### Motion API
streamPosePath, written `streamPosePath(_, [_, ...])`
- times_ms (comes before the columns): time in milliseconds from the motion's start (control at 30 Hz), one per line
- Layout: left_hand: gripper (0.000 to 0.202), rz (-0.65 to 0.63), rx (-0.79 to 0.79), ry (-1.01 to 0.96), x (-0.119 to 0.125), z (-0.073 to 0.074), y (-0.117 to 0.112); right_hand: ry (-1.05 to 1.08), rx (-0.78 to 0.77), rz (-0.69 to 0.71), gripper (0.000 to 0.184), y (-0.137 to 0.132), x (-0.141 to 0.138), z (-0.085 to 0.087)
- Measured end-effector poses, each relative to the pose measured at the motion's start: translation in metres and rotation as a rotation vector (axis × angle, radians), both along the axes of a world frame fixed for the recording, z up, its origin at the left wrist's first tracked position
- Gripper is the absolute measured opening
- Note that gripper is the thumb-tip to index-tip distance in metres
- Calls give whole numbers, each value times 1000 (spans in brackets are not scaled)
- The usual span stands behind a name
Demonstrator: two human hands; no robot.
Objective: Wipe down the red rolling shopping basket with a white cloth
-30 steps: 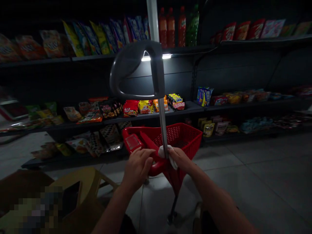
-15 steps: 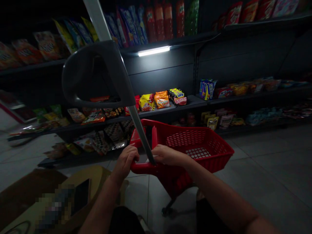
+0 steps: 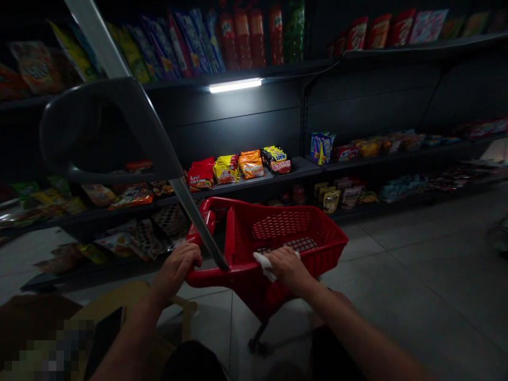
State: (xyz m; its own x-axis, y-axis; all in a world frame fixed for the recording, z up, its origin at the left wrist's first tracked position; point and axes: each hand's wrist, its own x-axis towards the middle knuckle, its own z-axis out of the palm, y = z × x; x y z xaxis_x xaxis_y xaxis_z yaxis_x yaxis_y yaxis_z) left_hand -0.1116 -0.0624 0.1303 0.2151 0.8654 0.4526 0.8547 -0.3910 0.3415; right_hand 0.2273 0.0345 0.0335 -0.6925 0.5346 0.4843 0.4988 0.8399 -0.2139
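Note:
In front of me stands a red plastic shopping cart [image 3: 262,296] with a perforated basket and a grey metal pole with a looped dark handle [image 3: 130,127] rising from it. My left hand [image 3: 180,267] is closed on the near left corner of the cart's frame, its fingers curled over the edge. A crumpled white cloth [image 3: 265,264], perhaps a tissue, is bunched under my right hand [image 3: 286,269]. That hand is closed on the cloth and presses it against the near rim of the basket. The right fingertips are partly hidden behind the knuckles.
Dark shelves [image 3: 305,168] hold snack packets [image 3: 251,164] and bottles [image 3: 256,34], with a tube light [image 3: 235,85] under the upper shelf. A yellowish stool-like seat [image 3: 130,292] with a dark phone-like slab [image 3: 105,338] is at lower left. Grey tiles [image 3: 381,296] cover the floor.
My right hand has moved right along the basket rim with the white cloth, away from the pole's base. My left hand keeps its hold on the corner. The view has shifted slightly right.

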Motion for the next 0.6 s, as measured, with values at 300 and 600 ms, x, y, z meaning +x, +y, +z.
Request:
streamPosePath(300, [49, 199, -232, 215, 44, 17, -4, -53, 23, -49, 25, 15, 9, 0])
streamPosePath(600, [47, 599, -374, 506, 58, 23, 3, -133, 38, 81, 21, 14, -25, 1])
